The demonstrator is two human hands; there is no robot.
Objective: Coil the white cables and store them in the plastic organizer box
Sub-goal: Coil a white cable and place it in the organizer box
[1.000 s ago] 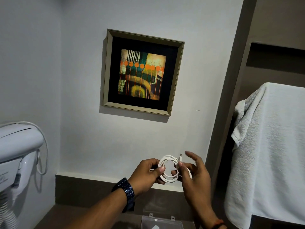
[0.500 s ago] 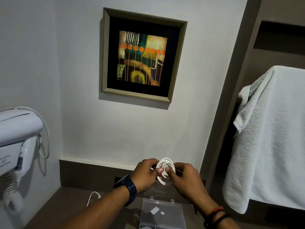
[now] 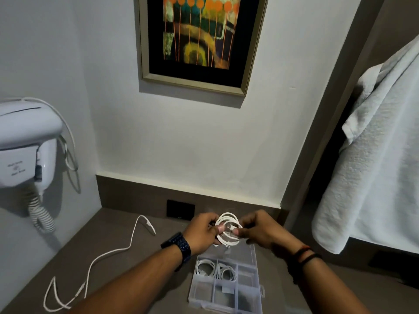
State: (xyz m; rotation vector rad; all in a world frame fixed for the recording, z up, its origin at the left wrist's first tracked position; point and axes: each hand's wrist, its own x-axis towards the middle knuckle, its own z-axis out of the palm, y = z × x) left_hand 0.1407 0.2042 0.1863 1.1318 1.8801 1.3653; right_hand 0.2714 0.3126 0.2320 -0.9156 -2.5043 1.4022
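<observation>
Both hands pinch a coiled white cable point(image 3: 227, 217) above the far end of the box. My left hand point(image 3: 202, 232) grips the coil's left side, and my right hand point(image 3: 258, 230) grips its right side. Below them a clear plastic organizer box point(image 3: 249, 288) lies open on the brown counter point(image 3: 118, 225). Two of its far compartments each hold a coiled white cable point(image 3: 205, 268). A loose white cable point(image 3: 108, 252) trails uncoiled across the counter to the left.
A white wall-mounted hair dryer point(image 3: 27, 143) with a spiral cord hangs at the left. A framed picture point(image 3: 197, 39) is on the wall ahead. A white towel point(image 3: 374, 166) hangs at the right. A dark wall socket point(image 3: 180, 209) sits behind the hands.
The view has tilted downward, showing the counter, the box's compartments and the loose cable. My hands have closed in on the coil and lowered it toward the box.
</observation>
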